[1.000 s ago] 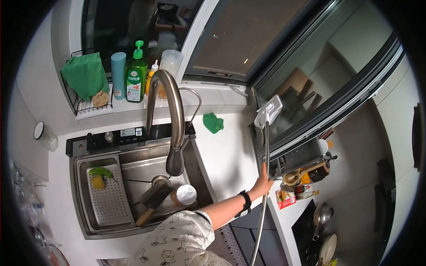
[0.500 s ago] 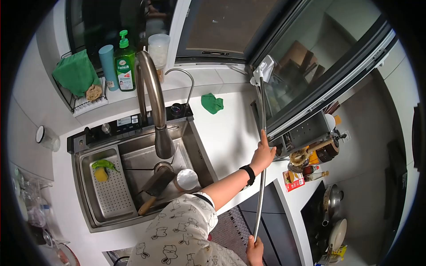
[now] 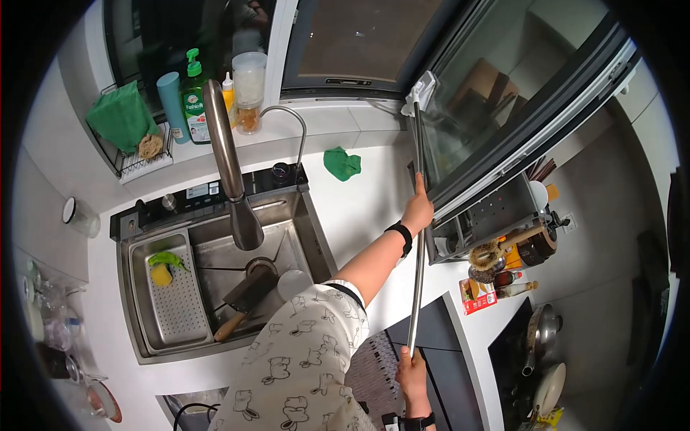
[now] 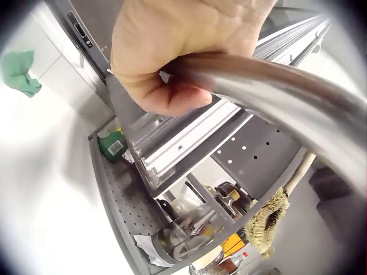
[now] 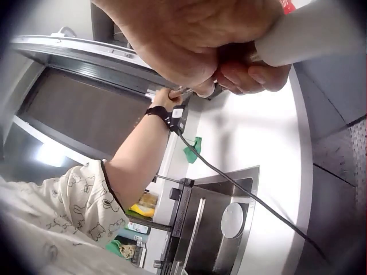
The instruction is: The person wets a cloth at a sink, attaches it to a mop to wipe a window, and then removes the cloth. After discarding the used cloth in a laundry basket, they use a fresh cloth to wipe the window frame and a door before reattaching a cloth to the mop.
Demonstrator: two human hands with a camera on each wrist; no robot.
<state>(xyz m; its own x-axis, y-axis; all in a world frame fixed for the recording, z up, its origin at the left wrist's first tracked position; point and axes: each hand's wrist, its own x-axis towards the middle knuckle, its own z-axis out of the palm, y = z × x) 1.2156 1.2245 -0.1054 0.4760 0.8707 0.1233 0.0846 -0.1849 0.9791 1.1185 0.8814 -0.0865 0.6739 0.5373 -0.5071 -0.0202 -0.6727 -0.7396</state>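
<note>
While our right hand (image 3: pixel 412 377) curls closed round the lower part of the long metal pole (image 3: pixel 417 294), beside its white grip (image 5: pixel 315 35), our left hand (image 3: pixel 418 213) wraps it higher up, forefinger stretched along the shaft; to our left, the sink (image 3: pixel 215 250) holds a cleaver (image 3: pixel 251 289) (its wooden handle pointing towards us); beyond, on the white table (image 3: pixel 363 219), lies a crumpled green cloth (image 3: pixel 341 164); farther off, the pole's white head (image 3: pixel 424 92) is by the edge of the window pane (image 3: pixel 460 118), though we cannot tell whether they touch.
</note>
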